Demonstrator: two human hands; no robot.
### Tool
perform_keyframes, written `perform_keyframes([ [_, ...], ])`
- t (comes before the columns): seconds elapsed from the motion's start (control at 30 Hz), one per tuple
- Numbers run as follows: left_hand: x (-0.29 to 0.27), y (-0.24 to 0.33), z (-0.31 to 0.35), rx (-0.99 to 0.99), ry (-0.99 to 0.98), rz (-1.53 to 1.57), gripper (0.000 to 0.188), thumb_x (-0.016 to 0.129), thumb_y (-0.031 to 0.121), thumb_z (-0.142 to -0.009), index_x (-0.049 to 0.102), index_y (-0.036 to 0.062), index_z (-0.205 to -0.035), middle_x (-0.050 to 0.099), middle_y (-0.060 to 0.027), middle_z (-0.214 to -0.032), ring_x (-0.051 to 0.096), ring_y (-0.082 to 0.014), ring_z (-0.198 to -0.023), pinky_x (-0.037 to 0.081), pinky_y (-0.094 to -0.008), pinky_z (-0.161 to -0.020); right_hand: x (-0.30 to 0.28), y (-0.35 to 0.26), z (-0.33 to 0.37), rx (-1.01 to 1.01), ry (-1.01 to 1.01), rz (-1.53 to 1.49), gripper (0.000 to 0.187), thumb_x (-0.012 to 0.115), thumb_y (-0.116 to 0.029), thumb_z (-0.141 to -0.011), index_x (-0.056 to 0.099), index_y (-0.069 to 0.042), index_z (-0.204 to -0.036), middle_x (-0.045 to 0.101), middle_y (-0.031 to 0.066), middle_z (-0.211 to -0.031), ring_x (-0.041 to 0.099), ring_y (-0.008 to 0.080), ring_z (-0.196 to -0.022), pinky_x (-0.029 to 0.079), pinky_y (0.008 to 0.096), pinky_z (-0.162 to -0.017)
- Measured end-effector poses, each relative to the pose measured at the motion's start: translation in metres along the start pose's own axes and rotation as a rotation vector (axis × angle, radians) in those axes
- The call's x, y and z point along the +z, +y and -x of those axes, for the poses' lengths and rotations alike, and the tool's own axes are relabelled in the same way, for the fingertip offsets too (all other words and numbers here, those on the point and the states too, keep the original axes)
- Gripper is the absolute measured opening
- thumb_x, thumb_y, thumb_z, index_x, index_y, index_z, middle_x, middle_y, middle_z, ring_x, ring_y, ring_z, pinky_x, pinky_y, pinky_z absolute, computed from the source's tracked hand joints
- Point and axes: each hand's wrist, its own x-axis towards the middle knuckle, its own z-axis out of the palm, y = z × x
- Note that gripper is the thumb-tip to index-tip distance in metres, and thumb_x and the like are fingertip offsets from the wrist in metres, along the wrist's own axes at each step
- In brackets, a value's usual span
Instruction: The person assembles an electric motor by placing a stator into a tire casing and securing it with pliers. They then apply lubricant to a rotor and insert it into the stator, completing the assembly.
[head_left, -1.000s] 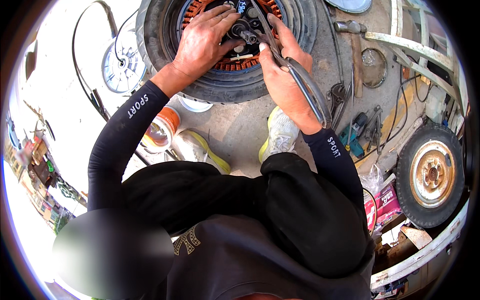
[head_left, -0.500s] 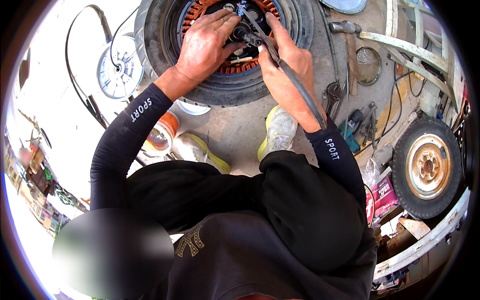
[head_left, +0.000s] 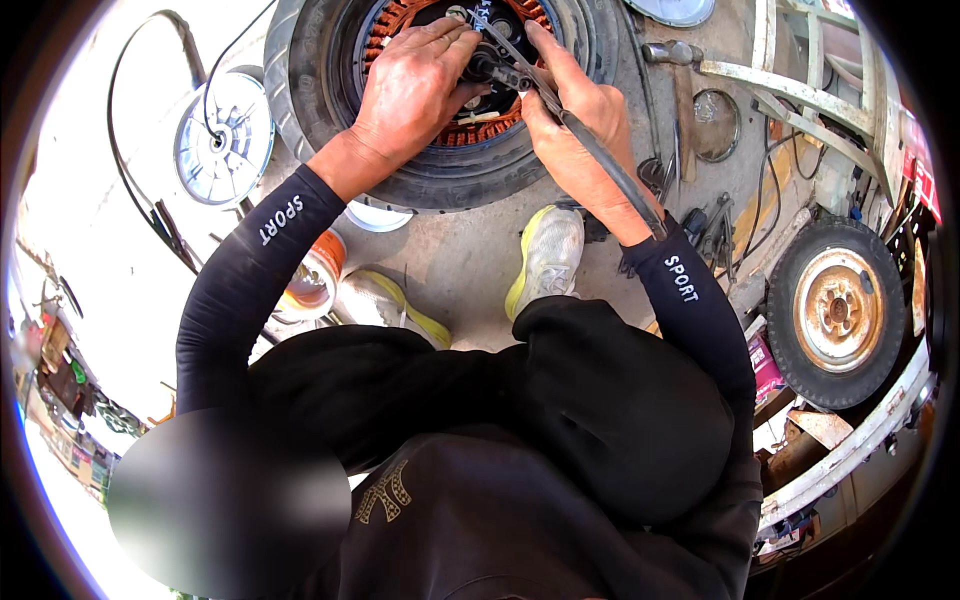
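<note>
A wheel with a black tyre [head_left: 297,90] lies flat at the top, a motor stator [head_left: 500,126] with copper windings inside it. My left hand [head_left: 415,95] lies over the stator's dark middle, fingers together and thumb apart, beside the dark axle [head_left: 488,68]. On the other side of that axle, my right hand [head_left: 588,125] grips the stator with its index finger stretched upward and thumb bent inward. A grey cable [head_left: 608,168] runs from the axle across my right thumb and hand to the wrist. The fingertips are partly hidden, and so is how firmly they hold.
A silver round cover [head_left: 224,138] lies left of the tyre, and an orange-rimmed bucket [head_left: 322,268] stands near my left shoe [head_left: 390,305]. To the right are a hammer [head_left: 684,105], a round metal ring [head_left: 716,125], a white metal frame [head_left: 800,95] and a small rusty-rimmed wheel [head_left: 838,310].
The view has shifted slightly, so the things at right sit a little further left and higher. My right forearm has swung slightly outward; both hands stay at the stator.
</note>
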Motion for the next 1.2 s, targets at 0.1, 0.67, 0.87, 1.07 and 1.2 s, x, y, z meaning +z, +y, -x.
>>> perform_keyframes([
  [0.1,-0.001,0.0,0.002,-0.006,0.003,0.025,0.058,0.086,0.021,-0.074,0.066,0.001,-0.125,0.069,-0.0177,-0.128,0.064,-0.034,-0.121,0.05,-0.0434,-0.103,0.005,0.002,0.005,0.031,0.037,-0.042,0.053,0.07,-0.01,-0.093,0.058,-0.011,-0.144,0.076,0.0207,-0.101,0.076,0.0333,-0.093,0.059,0.036,-0.075],
  [0.67,0.0,0.003,0.009,-0.042,-0.037,0.047,0.061,0.086,0.022,-0.074,0.066,0.0029,-0.128,0.067,-0.0168,-0.132,0.063,-0.0335,-0.123,0.05,-0.043,-0.105,-0.014,0.012,-0.017,0.112,-0.141,-0.101,0.044,0.069,-0.017,-0.098,0.06,-0.009,-0.141,0.076,0.0096,-0.097,0.071,0.0172,-0.081,0.057,0.0309,-0.073],
  [0.87,-0.002,-0.001,0.008,-0.028,-0.061,0.04,0.064,0.087,0.018,-0.073,0.065,0.0043,-0.132,0.065,-0.0155,-0.136,0.062,-0.0326,-0.125,0.049,-0.0427,-0.105,-0.017,0.031,-0.015,0.389,-0.221,-0.592,0.041,0.073,-0.02,-0.096,0.064,-0.003,-0.133,0.073,0.0064,-0.085,0.067,0.0091,-0.059,0.055,0.0246,-0.054],
  [1.07,-0.007,-0.001,0.006,0.012,-0.054,0.026,0.059,0.086,0.02,-0.073,0.066,0.0015,-0.126,0.069,-0.0164,-0.127,0.064,-0.0326,-0.121,0.049,-0.0432,-0.105,-0.001,0.036,-0.014,-0.193,0.001,-0.291,0.039,0.069,-0.011,-0.096,0.065,-0.006,-0.134,0.077,0.012,-0.092,0.074,0.0228,-0.069,0.058,0.0365,-0.064],
  [1.2,-0.005,0.0,0.001,0.003,-0.047,0.002,0.06,0.086,0.021,-0.073,0.066,0.0023,-0.126,0.069,-0.016,-0.127,0.064,-0.0329,-0.12,0.05,-0.0432,-0.104,-0.009,0.024,-0.012,-0.178,-0.073,-0.092,0.041,0.07,-0.009,-0.092,0.066,-0.01,-0.133,0.074,0.0184,-0.09,0.073,0.0362,-0.08,0.059,0.0419,-0.07],
])
